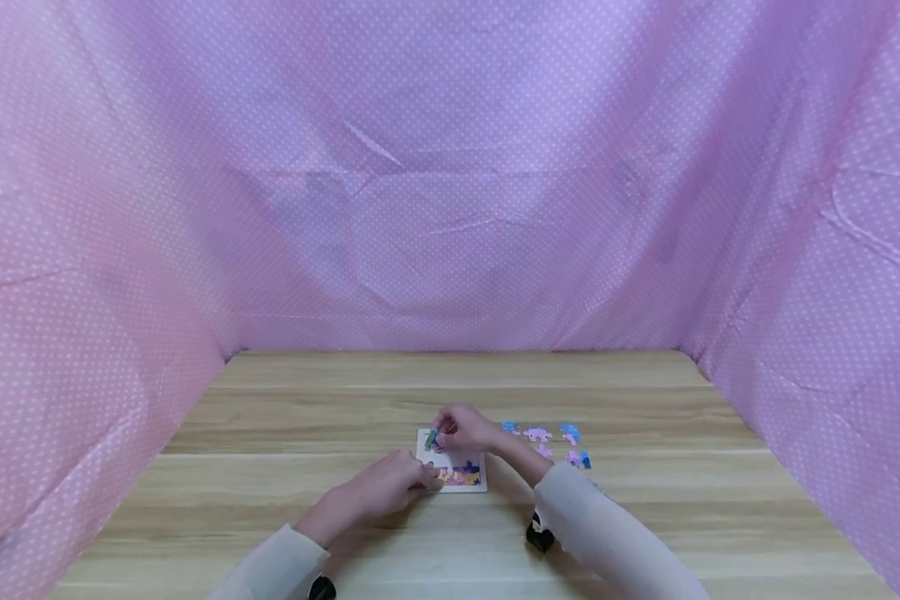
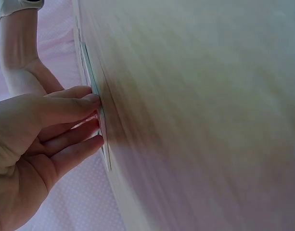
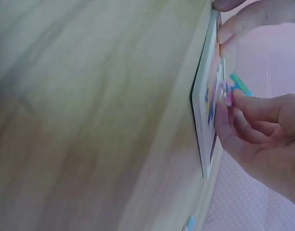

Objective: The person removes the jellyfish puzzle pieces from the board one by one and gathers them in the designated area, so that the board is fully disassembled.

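Observation:
A small jigsaw tray (image 1: pixel 422 454) with a pale rim lies on the table, and colourful fitted pieces (image 1: pixel 465 477) fill its near part. Between thumb and fingers, my right hand (image 1: pixel 465 427) pinches a green, blue and pink puzzle piece (image 3: pixel 241 85) over the far left part of the tray. The piece appears tilted in the right wrist view, partly covered by the fingertips. My left hand (image 1: pixel 393 483) rests its fingers on the tray's near left side; the left wrist view shows its fingertips (image 2: pixel 98 139) touching the tray edge-on.
Several loose pink and blue puzzle pieces (image 1: pixel 537 434) lie right of the tray, beyond the right forearm. The wooden table (image 1: pixel 270 417) is enclosed by pink dotted cloth (image 1: pixel 450 250) at the back and sides. A black wrist device (image 1: pixel 540 533) hangs under the right sleeve.

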`<state>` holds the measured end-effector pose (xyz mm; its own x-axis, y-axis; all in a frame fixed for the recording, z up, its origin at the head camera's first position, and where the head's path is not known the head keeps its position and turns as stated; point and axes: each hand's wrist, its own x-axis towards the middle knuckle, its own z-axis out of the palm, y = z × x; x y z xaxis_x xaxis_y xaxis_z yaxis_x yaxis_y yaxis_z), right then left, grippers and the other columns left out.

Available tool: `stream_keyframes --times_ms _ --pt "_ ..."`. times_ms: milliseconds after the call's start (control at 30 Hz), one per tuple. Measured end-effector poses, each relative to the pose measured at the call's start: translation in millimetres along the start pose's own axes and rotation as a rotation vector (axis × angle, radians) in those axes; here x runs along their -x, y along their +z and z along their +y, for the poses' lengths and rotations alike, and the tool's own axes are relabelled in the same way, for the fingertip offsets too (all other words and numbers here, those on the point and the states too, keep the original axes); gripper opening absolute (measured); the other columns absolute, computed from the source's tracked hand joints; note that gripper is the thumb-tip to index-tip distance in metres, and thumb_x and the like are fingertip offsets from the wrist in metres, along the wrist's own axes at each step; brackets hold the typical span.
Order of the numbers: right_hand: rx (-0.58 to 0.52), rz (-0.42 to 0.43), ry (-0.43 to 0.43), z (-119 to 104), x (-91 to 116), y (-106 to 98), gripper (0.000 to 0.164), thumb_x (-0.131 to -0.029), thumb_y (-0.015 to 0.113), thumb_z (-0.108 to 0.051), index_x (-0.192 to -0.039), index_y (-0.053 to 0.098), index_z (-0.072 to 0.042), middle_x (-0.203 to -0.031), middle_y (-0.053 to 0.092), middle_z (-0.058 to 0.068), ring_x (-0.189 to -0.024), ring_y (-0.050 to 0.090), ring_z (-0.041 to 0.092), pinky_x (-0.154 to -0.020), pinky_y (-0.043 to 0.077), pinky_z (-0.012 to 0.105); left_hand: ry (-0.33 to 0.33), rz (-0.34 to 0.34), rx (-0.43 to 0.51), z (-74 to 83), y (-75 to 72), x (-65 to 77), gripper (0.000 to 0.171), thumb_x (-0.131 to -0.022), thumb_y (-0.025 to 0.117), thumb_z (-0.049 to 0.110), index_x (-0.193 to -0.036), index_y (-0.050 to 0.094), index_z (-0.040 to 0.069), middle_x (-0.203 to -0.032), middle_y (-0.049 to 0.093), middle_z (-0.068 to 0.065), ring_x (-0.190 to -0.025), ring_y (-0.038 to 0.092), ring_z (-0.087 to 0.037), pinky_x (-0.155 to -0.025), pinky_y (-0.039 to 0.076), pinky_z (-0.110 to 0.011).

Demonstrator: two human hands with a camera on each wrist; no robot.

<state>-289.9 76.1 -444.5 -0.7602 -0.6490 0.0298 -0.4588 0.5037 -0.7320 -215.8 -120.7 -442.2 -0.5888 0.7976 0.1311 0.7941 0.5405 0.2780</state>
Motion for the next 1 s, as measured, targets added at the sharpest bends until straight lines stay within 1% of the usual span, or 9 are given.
stream_keyframes --times_ms 133,233,300,433,533,667,800,867,1000 --pt "-0.08 -0.025 -0.015 6 5 -8 0.018 -0.089 0.068 0.006 -0.106 0.067 0.013 -0.097 0.072 0.023 -0.088 0.068 0.016 -0.08 0.054 0.017 -0.029 -0.016 0.028 0.1 -0.3 -1.3 0.018 -0.094 0.07 0.002 -0.102 0.082 0.013 -0.095 0.079 0.003 -0.076 0.063 0.002 -0.069 0.051 -0.01" --pt "-0.13 -0.009 0.005 11 10 -15 0.021 -0.09 0.07 0.003 -0.109 0.068 0.013 -0.099 0.073 0.024 -0.088 0.068 0.015 -0.078 0.054 0.017 -0.033 -0.019 0.03 -0.1 -1.7 -2.4 0.017 -0.094 0.069 0.003 -0.1 0.082 0.012 -0.095 0.079 0.003 -0.076 0.064 0.0 -0.071 0.053 -0.012" --pt "-0.157 0.008 0.034 16 14 -21 0.023 -0.09 0.071 0.001 -0.11 0.07 0.012 -0.1 0.074 0.024 -0.088 0.069 0.016 -0.078 0.055 0.018 -0.038 -0.023 0.03 -0.5 -2.6 -2.6 0.017 -0.095 0.069 0.003 -0.102 0.082 0.012 -0.098 0.08 0.002 -0.08 0.066 0.0 -0.074 0.055 -0.013" --pt "-0.161 0.023 0.077 27 26 -34 0.024 -0.091 0.073 -0.003 -0.112 0.072 0.008 -0.105 0.076 0.022 -0.09 0.071 0.016 -0.08 0.057 0.02 -0.048 -0.036 0.019 -0.8 -3.2 -1.5 0.018 -0.095 0.07 0.005 -0.106 0.081 0.012 -0.104 0.079 0.0 -0.089 0.071 -0.002 -0.079 0.057 -0.016" --pt "-0.152 0.024 0.107 36 37 -44 0.023 -0.092 0.072 -0.006 -0.112 0.073 0.005 -0.104 0.077 0.019 -0.086 0.071 0.013 -0.076 0.057 0.022 -0.052 -0.043 0.023 -1.1 -2.6 -0.9 0.019 -0.094 0.071 0.006 -0.109 0.081 0.013 -0.106 0.079 -0.001 -0.091 0.071 -0.001 -0.08 0.058 -0.018" --pt "-0.168 0.017 0.116 46 52 -58 0.02 -0.091 0.073 -0.005 -0.107 0.074 0.006 -0.1 0.077 0.02 -0.083 0.072 0.017 -0.074 0.058 0.024 -0.052 -0.045 0.01 -0.8 -2.2 -1.3 0.019 -0.094 0.071 0.006 -0.109 0.081 0.013 -0.107 0.079 -0.001 -0.093 0.071 -0.002 -0.081 0.058 -0.02" --pt "-0.196 0.007 0.116 53 66 -68 0.019 -0.09 0.074 -0.003 -0.105 0.073 0.009 -0.099 0.077 0.022 -0.082 0.071 0.012 -0.075 0.057 0.02 -0.048 -0.038 -0.002 0.1 -2.3 -2.0 0.018 -0.094 0.072 0.006 -0.108 0.081 0.013 -0.107 0.079 -0.002 -0.095 0.072 -0.004 -0.084 0.059 -0.021" --pt "-0.206 -0.003 0.116 57 71 -71 0.019 -0.09 0.074 -0.002 -0.104 0.074 0.01 -0.1 0.077 0.022 -0.081 0.07 0.008 -0.074 0.057 0.018 -0.043 -0.035 -0.002 0.4 -2.6 -2.2 0.018 -0.094 0.072 0.005 -0.106 0.081 0.013 -0.106 0.079 -0.001 -0.091 0.071 -0.002 -0.082 0.058 -0.02" --pt "-0.183 -0.038 0.104 61 78 -75 0.016 -0.089 0.075 -0.002 -0.102 0.076 0.008 -0.099 0.077 0.02 -0.078 0.067 0.006 -0.072 0.056 0.017 -0.044 -0.032 0.016 1.3 -3.3 -1.7 0.019 -0.092 0.072 0.003 -0.105 0.082 0.013 -0.105 0.079 -0.001 -0.083 0.067 0.001 -0.076 0.056 -0.017"
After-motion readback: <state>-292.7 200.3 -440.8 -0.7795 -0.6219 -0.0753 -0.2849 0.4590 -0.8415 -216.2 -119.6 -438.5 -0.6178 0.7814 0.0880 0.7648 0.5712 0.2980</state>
